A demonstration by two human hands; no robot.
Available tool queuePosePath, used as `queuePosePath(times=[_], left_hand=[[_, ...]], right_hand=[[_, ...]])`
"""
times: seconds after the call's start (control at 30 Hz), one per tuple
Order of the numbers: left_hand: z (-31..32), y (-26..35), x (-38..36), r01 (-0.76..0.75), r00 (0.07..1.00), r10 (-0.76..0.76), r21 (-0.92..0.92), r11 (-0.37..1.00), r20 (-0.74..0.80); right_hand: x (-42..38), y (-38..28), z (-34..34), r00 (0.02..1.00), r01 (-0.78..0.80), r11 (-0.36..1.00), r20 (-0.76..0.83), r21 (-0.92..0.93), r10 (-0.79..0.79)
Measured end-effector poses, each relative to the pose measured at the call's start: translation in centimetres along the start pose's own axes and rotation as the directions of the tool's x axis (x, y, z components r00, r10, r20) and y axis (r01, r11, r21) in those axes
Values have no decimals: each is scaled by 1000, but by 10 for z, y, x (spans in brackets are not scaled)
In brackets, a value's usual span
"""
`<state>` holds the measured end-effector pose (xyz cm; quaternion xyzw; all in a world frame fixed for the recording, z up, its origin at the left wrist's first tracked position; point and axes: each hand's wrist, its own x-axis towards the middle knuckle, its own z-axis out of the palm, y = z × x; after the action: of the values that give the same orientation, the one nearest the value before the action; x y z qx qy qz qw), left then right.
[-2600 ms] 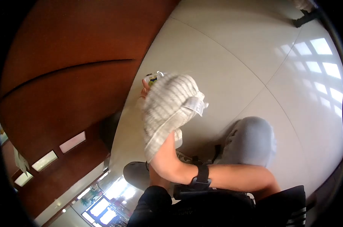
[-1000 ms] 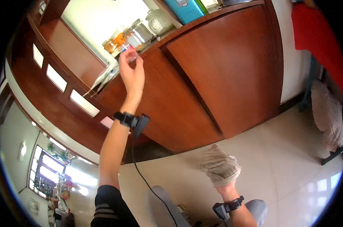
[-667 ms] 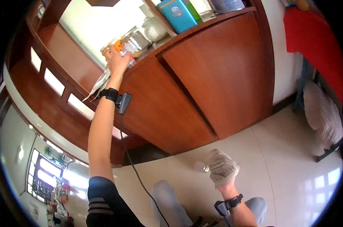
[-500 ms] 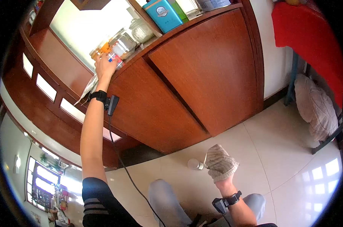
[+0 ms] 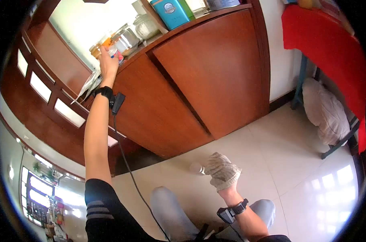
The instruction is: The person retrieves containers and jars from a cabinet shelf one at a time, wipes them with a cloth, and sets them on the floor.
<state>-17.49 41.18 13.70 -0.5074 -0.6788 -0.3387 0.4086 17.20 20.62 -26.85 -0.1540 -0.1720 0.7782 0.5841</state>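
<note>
The left hand reaches to the far left, its fingers at a small clear jar with a red-and-blue label on the reddish-brown wooden cabinet's shelf; whether they grasp it cannot be told. Just beyond the jar stands a wide clear glass jar, and farther right a lidded ribbed-glass jar and a bright blue rectangular tin. The right hand, nearer and low over the pale tiled floor, wears a beige striped cloth mitt, which hides its grip. Just left of the mitt shows a small clear round object, blurred.
</note>
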Motion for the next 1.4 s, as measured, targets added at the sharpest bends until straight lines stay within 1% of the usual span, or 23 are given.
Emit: queuePosePath(times=[0.1, 0.17, 0.2, 0.23, 0.27, 0.3, 0.33, 0.37, 0.47, 0.5, 0.57, 0.63, 0.67, 0.73, 0.8, 0.93, 0.97, 1.03, 1.1, 1.17, 1.23, 1.33, 1.4], left_hand=[[-14, 3, -6, -7, 999, 2, -103, 995, -43], [-25, -1, -10, -39, 989, 11, -185, 982, -148], [-29, 1, -16, -59, 982, 15, -227, 972, -191], [-42, 9, -32, -72, 985, 6, -381, 922, -172], [-54, 13, -54, -120, 982, 54, -387, 914, -178], [-73, 33, -85, -88, 996, 49, -655, 751, -78], [-82, 38, -116, -69, 998, 59, -684, 727, -38], [-91, 50, -153, -29, 997, 73, -805, 593, 18], [-99, 70, -281, 50, 972, 151, -784, 619, 181], [-100, 79, -325, 42, 957, 194, -765, 642, 216], [-99, 103, -406, -24, 904, 358, -807, 590, 235], [-88, 115, -483, 202, 857, 327, -845, 496, 397], [-82, 120, -510, 354, 876, 195, -861, 364, 442], [-78, 130, -526, 587, 792, 68, -787, 189, 607], [-72, 137, -531, 657, 749, 31, -747, 96, 662], [-70, 133, -538, 739, 673, -123, -671, 59, 729], [-72, 126, -535, 714, 700, -98, -691, 116, 707], [-84, 115, -537, 757, 653, -122, -651, 61, 747], [-95, 108, -542, 770, 635, -157, -637, 45, 756], [-93, 105, -549, 715, 698, -115, -680, 163, 706], [-89, 97, -545, 606, 788, -79, -746, 276, 610], [-69, 81, -556, 419, 890, -21, -798, 434, 456], [-65, 72, -555, 411, 897, -53, -786, 462, 438]], right_hand=[[3, -8, 9, 999, -35, 999, 21, 13, 35], [2, -10, 14, 999, -32, 999, 0, 36, 32], [0, -10, 14, 999, -25, 998, -30, 61, 26], [-1, -13, 20, 989, -65, 976, -113, 209, 91], [-1, -10, 16, 993, -51, 979, -93, 196, 70], [0, -5, 10, 996, -36, 983, -77, 181, 51], [1, 1, 4, 998, -20, 986, -58, 166, 30], [3, 7, -2, 996, -74, 951, -24, 301, 85], [-11, 14, 0, 990, -94, 956, -74, 279, 119], [-16, 19, -3, 984, -139, 965, -77, 224, 159], [-29, 4, 2, 958, -246, 916, -61, 318, 279], [-30, -9, 4, 948, -294, 884, -11, 364, 319], [-30, -13, 2, 951, -296, 882, 20, 367, 310], [-29, -13, -9, 929, -365, 860, 80, 358, 361], [-29, -7, -5, 910, -375, 839, -16, 394, 414], [-22, 6, -10, 895, -369, 834, -86, 411, 438], [-24, 13, -12, 901, -357, 854, -101, 378, 421], [-35, 32, -26, 876, -392, 850, -138, 352, 462], [-47, 41, -37, 871, -450, 882, -151, 140, 468], [-49, 46, -34, 858, -484, 875, -194, 4, 476], [-36, 48, -30, 869, -494, 789, -179, -365, 461], [-21, 53, -31, 878, -470, 782, -127, -409, 462], [-11, 49, -21, 793, -608, 761, -235, -229, 563]])
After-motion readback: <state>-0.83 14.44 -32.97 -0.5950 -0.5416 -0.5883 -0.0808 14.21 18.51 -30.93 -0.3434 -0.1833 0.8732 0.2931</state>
